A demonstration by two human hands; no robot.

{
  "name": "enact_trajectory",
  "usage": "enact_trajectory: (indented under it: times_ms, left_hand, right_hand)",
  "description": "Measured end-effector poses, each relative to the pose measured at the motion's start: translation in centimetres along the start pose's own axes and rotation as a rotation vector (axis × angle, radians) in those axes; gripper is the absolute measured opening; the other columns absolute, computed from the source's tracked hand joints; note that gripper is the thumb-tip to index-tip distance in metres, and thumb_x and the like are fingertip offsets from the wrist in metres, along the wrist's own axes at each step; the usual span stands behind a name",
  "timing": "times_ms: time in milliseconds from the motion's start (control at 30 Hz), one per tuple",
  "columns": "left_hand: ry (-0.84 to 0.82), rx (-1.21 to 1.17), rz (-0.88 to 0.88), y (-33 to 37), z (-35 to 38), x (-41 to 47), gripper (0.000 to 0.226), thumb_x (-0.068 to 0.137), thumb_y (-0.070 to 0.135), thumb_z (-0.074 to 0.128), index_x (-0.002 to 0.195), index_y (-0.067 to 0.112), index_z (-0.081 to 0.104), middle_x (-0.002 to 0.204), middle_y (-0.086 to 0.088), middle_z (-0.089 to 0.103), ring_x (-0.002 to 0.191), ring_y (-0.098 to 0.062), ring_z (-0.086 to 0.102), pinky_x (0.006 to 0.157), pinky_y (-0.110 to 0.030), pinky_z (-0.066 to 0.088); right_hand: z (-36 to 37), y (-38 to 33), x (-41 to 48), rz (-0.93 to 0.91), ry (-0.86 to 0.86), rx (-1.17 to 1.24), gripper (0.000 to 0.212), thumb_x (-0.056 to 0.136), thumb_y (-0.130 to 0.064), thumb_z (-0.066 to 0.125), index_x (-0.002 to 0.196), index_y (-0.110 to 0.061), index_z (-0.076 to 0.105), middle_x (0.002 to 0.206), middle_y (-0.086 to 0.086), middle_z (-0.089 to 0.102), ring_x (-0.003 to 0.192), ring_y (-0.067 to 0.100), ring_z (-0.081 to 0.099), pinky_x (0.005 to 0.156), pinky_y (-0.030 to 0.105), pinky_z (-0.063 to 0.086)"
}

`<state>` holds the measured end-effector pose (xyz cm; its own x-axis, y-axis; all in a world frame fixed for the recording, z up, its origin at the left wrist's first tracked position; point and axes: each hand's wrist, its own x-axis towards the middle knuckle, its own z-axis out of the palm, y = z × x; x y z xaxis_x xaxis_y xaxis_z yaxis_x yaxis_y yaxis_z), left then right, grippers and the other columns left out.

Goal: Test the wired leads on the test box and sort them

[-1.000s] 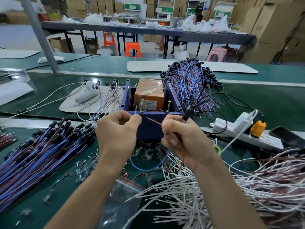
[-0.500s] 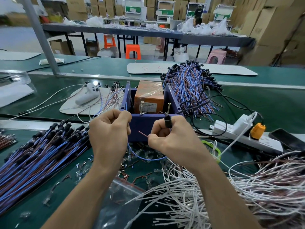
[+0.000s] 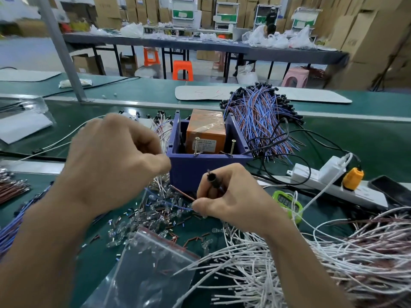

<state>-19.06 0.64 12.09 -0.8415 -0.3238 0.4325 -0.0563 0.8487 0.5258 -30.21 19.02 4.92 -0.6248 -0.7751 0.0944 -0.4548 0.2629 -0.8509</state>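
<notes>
The test box (image 3: 209, 172) is a purple open box holding an orange block (image 3: 205, 132), with two upright screws (image 3: 195, 146) at its front rim. My right hand (image 3: 233, 203) is low in front of the box. It grips a lead's black plug (image 3: 214, 178) and pinches the lead's brown and blue wires (image 3: 182, 195) at the fingertips. The blue wire runs left and goes out of sight under my left hand (image 3: 115, 161). That hand is raised left of the box with thumb and fingers pinched together. Neither hand touches the screws.
Blue-and-brown lead bundles lie behind the box (image 3: 260, 121) and at the left edge (image 3: 11, 221). A heap of white wires (image 3: 300, 263) fills the right foreground. Small glass bulbs (image 3: 160, 216), a plastic bag (image 3: 144, 270), a green timer (image 3: 289, 203), a power strip (image 3: 329, 183) and a phone (image 3: 391, 190) surround the box.
Both hands have come away from the box's screws. My right hand dropped in front of the box with the plug; my left hand swung left and up, pulling the blue wire along.
</notes>
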Motion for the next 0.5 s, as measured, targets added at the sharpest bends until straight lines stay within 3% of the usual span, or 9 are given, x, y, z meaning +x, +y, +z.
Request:
enact_trajectory:
  times_ms: [67,133,300,433,500]
  left_hand:
    - [-0.279,-0.266,0.101,0.5,-0.7,-0.3,0.025,0.067,0.036,0.077,0.089,0.048,0.078,0.068,0.012,0.072,0.049,-0.002,0.056,0.047,-0.021,0.047]
    - [-0.435,-0.384,0.133,1.0,-0.1,-0.4,0.039,0.069,0.034,0.088,0.101,0.052,0.077,0.076,0.011,0.075,0.05,0.002,0.055,0.049,-0.014,0.047]
    - [-0.372,-0.436,0.157,1.2,2.0,0.0,0.024,0.076,0.015,0.088,0.082,0.039,0.084,0.053,0.018,0.065,0.042,0.004,0.049,0.045,-0.004,0.033]
    - [-0.237,-0.371,0.046,0.2,2.0,0.2,0.013,0.069,0.04,0.09,0.076,0.047,0.081,0.062,0.009,0.074,0.052,-0.017,0.066,0.048,-0.033,0.051]
    - [-0.127,-0.327,-0.039,-0.2,2.0,0.4,0.013,0.067,0.042,0.09,0.074,0.047,0.08,0.061,0.013,0.073,0.054,-0.008,0.068,0.052,-0.027,0.055]
  right_hand:
    - [0.2,-0.1,0.1,-0.002,0.003,0.007,0.015,0.078,-0.026,0.082,0.071,-0.017,0.072,0.056,-0.006,0.06,0.051,0.006,0.047,0.052,0.025,0.039]
    - [0.4,-0.2,0.1,-0.016,0.007,0.013,0.016,0.078,-0.027,0.08,0.067,-0.02,0.07,0.053,-0.01,0.058,0.049,0.004,0.045,0.051,0.024,0.037]
    - [0.5,-0.3,0.0,0.006,-0.05,0.046,0.02,0.075,-0.034,0.079,0.067,-0.022,0.065,0.055,-0.011,0.052,0.05,0.01,0.044,0.051,0.031,0.036]
    - [0.8,-0.6,0.3,-0.043,-0.015,0.365,0.002,0.08,-0.021,0.077,0.08,-0.02,0.076,0.068,-0.002,0.066,0.059,0.01,0.052,0.055,0.022,0.042]
    - [0.7,-0.3,0.5,-0.024,0.068,0.513,0.005,0.085,-0.013,0.075,0.08,-0.014,0.076,0.068,0.01,0.068,0.051,0.013,0.048,0.049,0.02,0.039]
